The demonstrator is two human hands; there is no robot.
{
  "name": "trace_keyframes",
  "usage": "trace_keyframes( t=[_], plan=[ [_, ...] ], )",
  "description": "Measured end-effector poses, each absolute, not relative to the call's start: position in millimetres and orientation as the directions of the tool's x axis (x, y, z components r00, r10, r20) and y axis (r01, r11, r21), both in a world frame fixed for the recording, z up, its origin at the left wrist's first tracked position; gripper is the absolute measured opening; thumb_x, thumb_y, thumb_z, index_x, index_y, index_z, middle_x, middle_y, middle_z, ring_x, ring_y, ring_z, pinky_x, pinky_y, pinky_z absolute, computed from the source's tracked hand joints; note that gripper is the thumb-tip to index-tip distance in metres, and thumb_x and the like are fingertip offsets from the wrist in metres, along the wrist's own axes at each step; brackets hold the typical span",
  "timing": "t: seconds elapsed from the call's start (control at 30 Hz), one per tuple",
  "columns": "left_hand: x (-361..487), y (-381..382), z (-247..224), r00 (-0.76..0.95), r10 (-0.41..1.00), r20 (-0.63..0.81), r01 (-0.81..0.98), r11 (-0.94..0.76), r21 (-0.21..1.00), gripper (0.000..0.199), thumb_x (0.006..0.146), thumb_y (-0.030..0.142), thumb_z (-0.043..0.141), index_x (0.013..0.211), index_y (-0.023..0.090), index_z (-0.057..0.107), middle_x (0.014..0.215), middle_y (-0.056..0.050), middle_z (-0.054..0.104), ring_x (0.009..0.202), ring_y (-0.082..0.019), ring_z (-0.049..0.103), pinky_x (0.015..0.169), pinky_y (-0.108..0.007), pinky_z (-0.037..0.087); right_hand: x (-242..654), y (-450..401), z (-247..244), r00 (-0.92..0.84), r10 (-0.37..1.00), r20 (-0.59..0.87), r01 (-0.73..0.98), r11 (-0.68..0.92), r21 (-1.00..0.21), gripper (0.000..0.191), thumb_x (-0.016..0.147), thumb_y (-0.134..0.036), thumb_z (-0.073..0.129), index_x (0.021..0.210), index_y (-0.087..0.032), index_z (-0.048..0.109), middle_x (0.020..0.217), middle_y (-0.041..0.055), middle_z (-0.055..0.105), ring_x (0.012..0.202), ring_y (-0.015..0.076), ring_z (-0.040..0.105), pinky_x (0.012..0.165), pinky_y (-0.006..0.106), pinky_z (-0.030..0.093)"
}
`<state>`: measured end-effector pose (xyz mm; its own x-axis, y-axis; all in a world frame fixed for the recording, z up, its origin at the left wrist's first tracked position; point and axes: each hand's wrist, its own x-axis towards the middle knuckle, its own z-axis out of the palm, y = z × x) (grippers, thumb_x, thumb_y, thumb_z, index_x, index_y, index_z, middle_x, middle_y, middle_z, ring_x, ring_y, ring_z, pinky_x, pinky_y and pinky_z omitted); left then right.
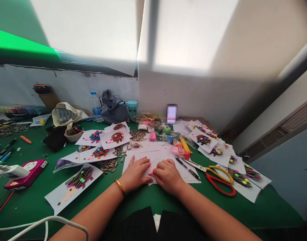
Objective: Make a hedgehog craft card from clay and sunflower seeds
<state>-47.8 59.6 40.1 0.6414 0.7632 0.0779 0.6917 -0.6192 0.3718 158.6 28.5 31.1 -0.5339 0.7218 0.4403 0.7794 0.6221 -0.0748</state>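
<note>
A white sheet of paper (133, 152) lies in front of me with a faint round pencil drawing (156, 162) on it. Between my hands, a small patch of pink modelling clay (150, 170) sits on the drawing. My left hand (136, 172) rests flat on the sheet, fingers stretched out beside the clay. Curled over the clay's right edge, my right hand (167, 174) touches it with its fingertips; the curled fingers hide part of it. A black pen (190, 169) lies right of that hand, next to scissors (217, 177) with red and yellow handles.
Finished hedgehog cards (79, 184) with sunflower-seed spines lie to the left, and more cards (240, 180) to the right. Loose sunflower seeds (109, 165), bagged coloured clay (181, 149), a phone (172, 113), a water bottle (95, 107) and a magenta power strip (25, 172) surround the sheet.
</note>
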Motion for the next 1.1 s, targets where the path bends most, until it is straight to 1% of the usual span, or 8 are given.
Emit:
trace_keyframes(
  t=[0.17,0.47,0.57,0.7,0.8,0.9,1.1],
  plan=[
    [-48,60,39,0.641,0.762,0.092,0.691,-0.625,0.363,0.062,0.077,0.052,0.069,0.131,0.026,0.054,0.143,-0.011,0.05,0.137,-0.031,0.038,0.115,-0.064,0.006,159,30,31,-0.52,0.728,0.447,0.788,0.61,-0.078,0.011,0.089,-0.024,0.057,0.08,-0.021,0.063,0.081,0.002,0.061,0.081,0.0169,0.047,0.078,0.035,0.024],
    [-48,60,40,0.64,0.764,0.086,0.692,-0.621,0.369,0.063,0.076,0.052,0.07,0.131,0.026,0.054,0.143,-0.011,0.05,0.137,-0.032,0.039,0.114,-0.066,0.007,157,29,30,-0.508,0.729,0.46,0.783,0.613,-0.106,0.011,0.088,-0.024,0.058,0.08,-0.021,0.064,0.08,0.002,0.061,0.08,0.0167,0.048,0.078,0.035,0.025],
    [-48,60,39,0.644,0.758,0.102,0.685,-0.631,0.363,0.063,0.076,0.053,0.07,0.131,0.026,0.054,0.143,-0.011,0.051,0.137,-0.032,0.038,0.115,-0.065,0.007,160,28,31,-0.475,0.741,0.474,0.783,0.602,-0.156,0.011,0.089,-0.023,0.057,0.083,-0.022,0.066,0.082,0.0017,0.061,0.081,0.0163,0.049,0.079,0.034,0.025],
    [-48,59,39,0.644,0.758,0.101,0.685,-0.631,0.365,0.065,0.076,0.052,0.071,0.132,0.026,0.053,0.143,-0.011,0.051,0.138,-0.032,0.038,0.115,-0.065,0.006,174,29,33,-0.357,0.784,0.509,0.801,0.537,-0.264,0.014,0.092,-0.02,0.054,0.088,-0.023,0.067,0.084,0.0017,0.062,0.082,0.0161,0.051,0.08,0.034,0.026],
    [-48,59,40,0.642,0.761,0.095,0.687,-0.625,0.37,0.065,0.075,0.051,0.072,0.132,0.025,0.053,0.144,-0.011,0.05,0.138,-0.032,0.038,0.114,-0.066,0.006,180,30,33,-0.339,0.789,0.513,0.793,0.533,-0.296,0.014,0.092,-0.018,0.055,0.088,-0.023,0.067,0.085,0.0012,0.062,0.082,0.0156,0.051,0.081,0.034,0.025],
    [-48,59,40,0.641,0.76,0.102,0.683,-0.627,0.375,0.065,0.075,0.05,0.072,0.132,0.026,0.053,0.143,-0.011,0.05,0.138,-0.031,0.038,0.115,-0.065,0.006,179,30,32,-0.387,0.77,0.507,0.778,0.568,-0.269,0.013,0.091,-0.017,0.057,0.086,-0.024,0.067,0.084,0.0002,0.062,0.082,0.0148,0.051,0.081,0.033,0.025],
    [-48,59,40,0.634,0.769,0.088,0.691,-0.614,0.381,0.066,0.075,0.049,0.073,0.132,0.025,0.053,0.144,-0.011,0.049,0.138,-0.031,0.037,0.114,-0.065,0.005,165,29,29,-0.494,0.723,0.484,0.777,0.617,-0.129,0.009,0.09,-0.025,0.061,0.082,-0.024,0.066,0.08,-0.0004,0.06,0.08,0.0152,0.047,0.078,0.034,0.023]
  ],
)
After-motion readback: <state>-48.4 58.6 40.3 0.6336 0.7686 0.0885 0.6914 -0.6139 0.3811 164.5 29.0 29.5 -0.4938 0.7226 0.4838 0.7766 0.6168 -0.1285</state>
